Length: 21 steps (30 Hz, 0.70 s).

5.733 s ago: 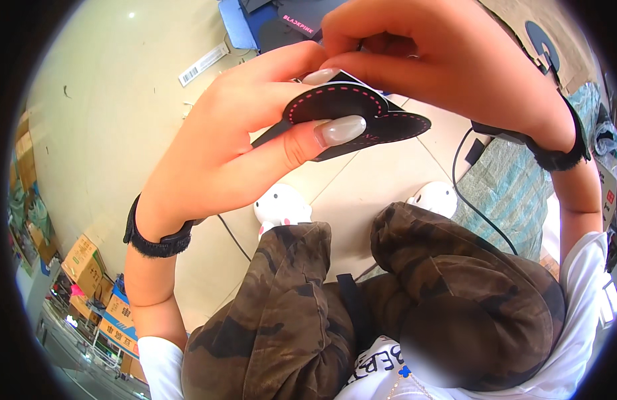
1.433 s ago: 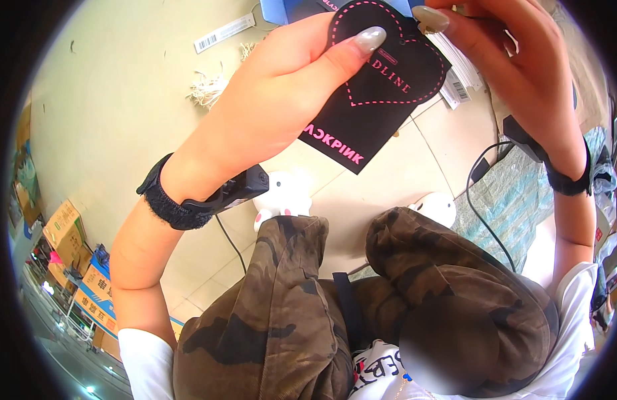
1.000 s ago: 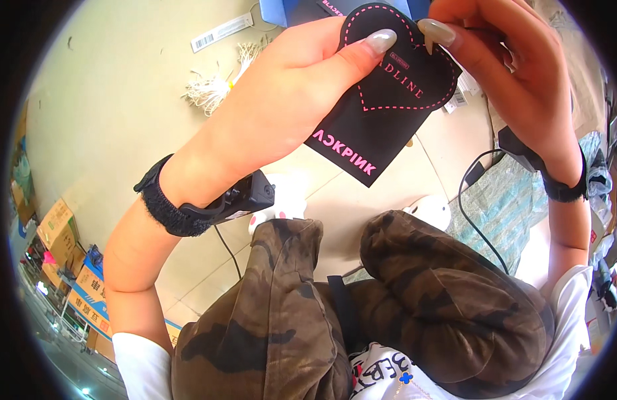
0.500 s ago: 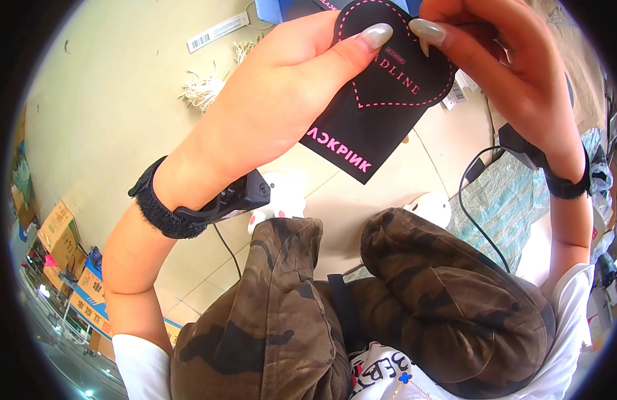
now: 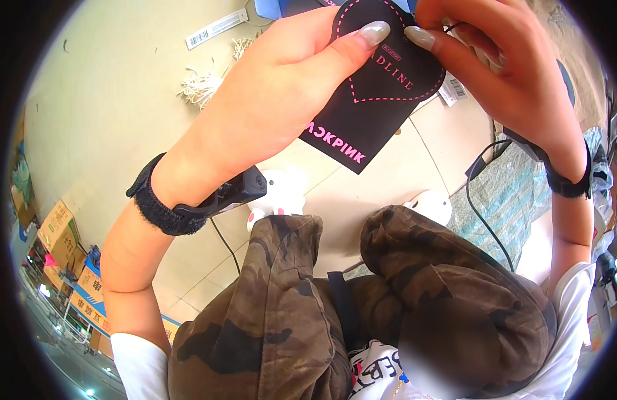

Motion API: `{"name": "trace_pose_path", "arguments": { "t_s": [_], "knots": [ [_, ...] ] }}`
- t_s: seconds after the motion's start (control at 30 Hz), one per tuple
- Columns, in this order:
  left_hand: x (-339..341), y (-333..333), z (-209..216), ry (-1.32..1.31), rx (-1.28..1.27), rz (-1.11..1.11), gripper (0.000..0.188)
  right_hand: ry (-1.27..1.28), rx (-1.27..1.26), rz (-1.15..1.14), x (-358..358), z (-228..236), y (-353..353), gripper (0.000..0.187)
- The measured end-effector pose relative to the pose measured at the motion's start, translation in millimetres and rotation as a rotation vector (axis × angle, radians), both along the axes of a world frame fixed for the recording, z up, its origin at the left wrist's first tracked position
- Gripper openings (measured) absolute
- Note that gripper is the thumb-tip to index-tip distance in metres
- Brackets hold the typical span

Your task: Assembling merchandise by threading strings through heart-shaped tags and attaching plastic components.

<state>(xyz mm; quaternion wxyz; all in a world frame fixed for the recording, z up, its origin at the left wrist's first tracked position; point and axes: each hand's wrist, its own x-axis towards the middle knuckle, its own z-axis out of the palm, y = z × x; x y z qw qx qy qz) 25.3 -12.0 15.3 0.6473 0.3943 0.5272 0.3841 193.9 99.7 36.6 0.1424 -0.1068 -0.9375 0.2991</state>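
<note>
Pinching the black card (image 5: 362, 123) between thumb and fingers, your left hand (image 5: 275, 93) holds it aslant above the floor, beyond your knees. Its heart-shaped upper part has a pink dashed border; its lower end is square-cornered. Your right hand (image 5: 505, 57) is curled at the heart's right edge, though whether it grips anything I cannot tell. Below are your soft brown camouflage trousers (image 5: 275, 320) and rounded white slippers (image 5: 276, 190), over smooth, pale tiles (image 5: 122, 133). Stringy white cords (image 5: 202, 88) lie bunched there; crinkled, green-striped woven sheeting (image 5: 505, 183) spreads to your right. Farther left stand cardboard boxes (image 5: 57, 223).
</note>
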Motion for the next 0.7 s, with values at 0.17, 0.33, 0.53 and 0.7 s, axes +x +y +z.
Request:
{"name": "trace_pose_path", "arguments": {
  "t_s": [0.17, 0.33, 0.53, 0.7],
  "knots": [
    [-0.6, -1.9, 1.1, 0.066, 0.067, -0.039, 0.029, -0.194, -0.130, -0.045, -3.1, 16.3, 2.5, 0.015],
    [-1.8, -0.5, 8.6, 0.049, 0.129, -0.065, 0.028, -0.320, -0.234, -0.064, -1.4, 16.6, 0.4, 0.020],
    [-13.2, -2.1, 0.7, 0.436, 0.356, -0.223, 0.032, -0.031, -0.223, 0.130, 4.7, 1.6, 8.0, 0.017],
    [-22.6, 6.2, 14.3, 0.330, 0.522, -0.265, 0.052, 0.101, 0.322, 0.155, 3.5, 9.5, -7.6, 0.026]
  ]
}}
